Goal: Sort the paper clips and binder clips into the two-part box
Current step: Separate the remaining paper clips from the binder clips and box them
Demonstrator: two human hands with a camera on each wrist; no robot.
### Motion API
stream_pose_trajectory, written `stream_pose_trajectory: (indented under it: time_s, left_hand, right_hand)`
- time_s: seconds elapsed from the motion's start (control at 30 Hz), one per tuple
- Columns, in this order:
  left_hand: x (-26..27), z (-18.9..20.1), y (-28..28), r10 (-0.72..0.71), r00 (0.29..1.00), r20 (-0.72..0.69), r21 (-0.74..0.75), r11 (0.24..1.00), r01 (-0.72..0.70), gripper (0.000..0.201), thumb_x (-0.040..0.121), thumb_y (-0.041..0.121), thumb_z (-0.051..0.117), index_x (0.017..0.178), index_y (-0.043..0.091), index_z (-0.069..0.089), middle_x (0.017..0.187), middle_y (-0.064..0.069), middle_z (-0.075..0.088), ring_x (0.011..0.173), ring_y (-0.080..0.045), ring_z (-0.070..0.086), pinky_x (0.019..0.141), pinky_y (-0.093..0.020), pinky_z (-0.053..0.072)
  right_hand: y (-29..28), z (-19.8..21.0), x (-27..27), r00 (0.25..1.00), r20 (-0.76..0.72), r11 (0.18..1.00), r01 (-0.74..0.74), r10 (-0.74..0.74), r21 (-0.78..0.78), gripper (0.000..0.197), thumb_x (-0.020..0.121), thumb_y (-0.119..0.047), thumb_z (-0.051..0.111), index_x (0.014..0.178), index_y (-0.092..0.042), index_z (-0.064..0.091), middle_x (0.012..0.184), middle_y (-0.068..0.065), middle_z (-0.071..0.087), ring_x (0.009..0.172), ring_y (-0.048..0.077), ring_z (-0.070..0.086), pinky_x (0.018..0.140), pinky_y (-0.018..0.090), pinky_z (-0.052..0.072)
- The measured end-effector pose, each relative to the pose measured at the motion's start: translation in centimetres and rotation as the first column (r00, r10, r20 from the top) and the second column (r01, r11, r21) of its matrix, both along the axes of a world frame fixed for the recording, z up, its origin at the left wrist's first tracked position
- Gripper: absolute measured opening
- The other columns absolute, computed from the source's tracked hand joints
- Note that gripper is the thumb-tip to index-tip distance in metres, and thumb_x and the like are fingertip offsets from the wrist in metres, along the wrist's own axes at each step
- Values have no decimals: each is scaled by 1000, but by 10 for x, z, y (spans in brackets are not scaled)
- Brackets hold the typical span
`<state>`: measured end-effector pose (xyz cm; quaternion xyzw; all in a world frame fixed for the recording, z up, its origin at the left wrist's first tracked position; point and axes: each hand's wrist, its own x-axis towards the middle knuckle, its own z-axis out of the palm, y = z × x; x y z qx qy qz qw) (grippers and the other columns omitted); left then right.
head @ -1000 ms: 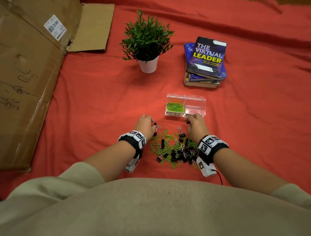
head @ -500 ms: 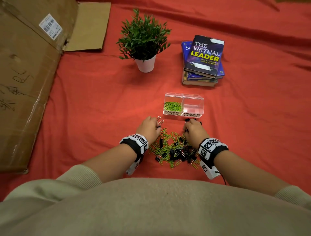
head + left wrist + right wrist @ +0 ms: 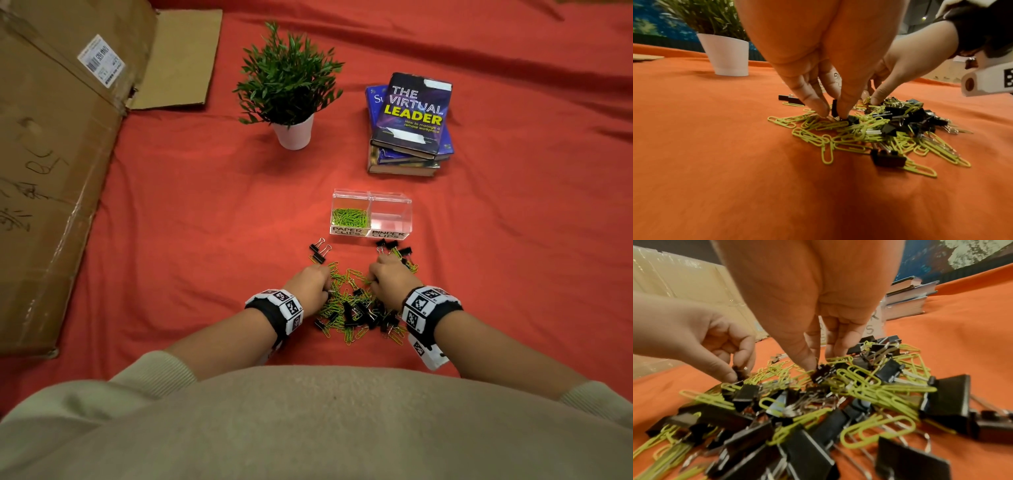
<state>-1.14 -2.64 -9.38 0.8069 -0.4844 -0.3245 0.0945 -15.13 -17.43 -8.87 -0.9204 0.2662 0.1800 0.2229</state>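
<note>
A clear two-part box (image 3: 371, 195) stands on the red cloth; its left part, labelled PAPER CLIPS, holds green paper clips (image 3: 348, 217), and the right part, labelled BINDER CLIPS, looks empty. A mixed pile of green paper clips and black binder clips (image 3: 356, 308) lies between my hands. My left hand (image 3: 831, 113) pinches a black binder clip (image 3: 835, 108) at the pile's left edge. My right hand (image 3: 818, 365) has thumb and fingers on another black binder clip (image 3: 821, 374) at the pile's far side.
Two binder clips (image 3: 318, 251) lie apart, left of the box front, and a few more (image 3: 394, 247) lie just before its right part. A potted plant (image 3: 291, 89), a stack of books (image 3: 409, 126) and a flattened cardboard box (image 3: 51, 171) lie farther off.
Both hands have drawn back from in front of the box to the pile. The left hand let go of a binder clip, which now lies left of the box, and pinches another.
</note>
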Motion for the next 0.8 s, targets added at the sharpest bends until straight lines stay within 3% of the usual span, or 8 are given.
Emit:
stream_pose_trajectory:
  time_s: [0.1,0.2,0.33,0.47,0.6,0.8]
  left_hand:
    - [4,4,-1,118,987,-106,-57,991,-125,11,80,6,60,85,14,56,84,-3,60,78,-22,57,68,-27,44]
    - [11,7,-9,319,932,-174,-112,934,-340,13,82,7,63,87,17,56,74,3,55,67,-16,53,65,-25,44]
    - [23,10,-15,424,884,-196,-145,879,-454,14,88,10,62,101,12,59,87,1,61,78,-15,56,74,-28,48]
    - [29,3,-5,422,903,-83,-157,889,-430,16,87,3,55,101,10,58,103,-5,60,92,-20,58,84,-31,48]
    - [27,-6,5,310,951,-8,-100,946,-310,14,87,7,56,97,12,63,107,-5,55,104,-23,55,93,-32,44]
    - [23,-7,4,138,990,40,-124,983,-133,46,85,12,58,130,15,52,134,-1,46,129,-20,38,110,-32,33]
  right_hand:
    - [-2,2,5,997,58,998,56,-54,-28,13,85,-9,54,91,2,60,107,18,53,111,32,45,95,39,41]
    - [3,4,15,993,93,998,68,-66,-17,16,87,-12,53,93,1,60,101,14,53,105,29,47,92,36,43]
    - [9,4,30,994,74,997,81,-82,11,18,88,-13,51,92,1,61,100,14,54,106,29,48,92,37,45]
    - [10,3,36,994,42,995,96,-96,-8,22,88,-12,51,102,2,59,109,14,52,111,29,46,97,38,44]
    - [21,-1,40,995,70,997,64,-67,43,38,85,-21,60,118,-3,50,117,10,44,115,25,44,103,35,42]
    - [45,-12,46,993,92,997,-71,69,21,65,81,-39,66,133,-8,41,121,10,40,116,27,39,101,40,41]
